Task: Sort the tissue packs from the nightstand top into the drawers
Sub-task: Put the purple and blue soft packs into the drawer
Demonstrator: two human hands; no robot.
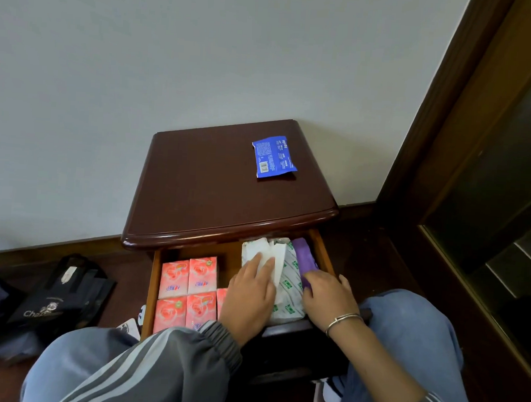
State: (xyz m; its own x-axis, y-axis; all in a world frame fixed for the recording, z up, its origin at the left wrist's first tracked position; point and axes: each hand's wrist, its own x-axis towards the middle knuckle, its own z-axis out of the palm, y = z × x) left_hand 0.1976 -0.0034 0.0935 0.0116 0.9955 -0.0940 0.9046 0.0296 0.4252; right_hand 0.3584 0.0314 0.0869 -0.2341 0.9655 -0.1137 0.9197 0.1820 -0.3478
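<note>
One blue pack (273, 157) lay flat on the nightstand top (209, 191), near the back right corner, alone there and well apart from both hands. Everything else visible was already in the open top drawer (150, 287): pink packs (187, 292) in neat rows on the left side, white packs (262, 252) and a green-printed white pack (290, 283) in the middle-right, a purple pack (305, 257) against the right wall. Left hand (249, 296) was flat on the white packs, fingers spread, pressing rather than gripping as far as could be seen. Right hand (329, 298) sat at the near end of the purple pack, fingers curled down onto it; whether it was actually clamped on the pack or just nudging it could not be told. Hands were apart, with the green-printed pack between them. Judged from the layout, the sort was nearly done: the drawer was mostly filled and grouped by colour, and the person looked to be tidying the right side. Left to do: the blue pack off the top and into a drawer, likely closing the drawer after. Lower drawers were hidden behind the knees (411, 334). A black bag (62, 297) lay on the floor to the left, not involved.
</note>
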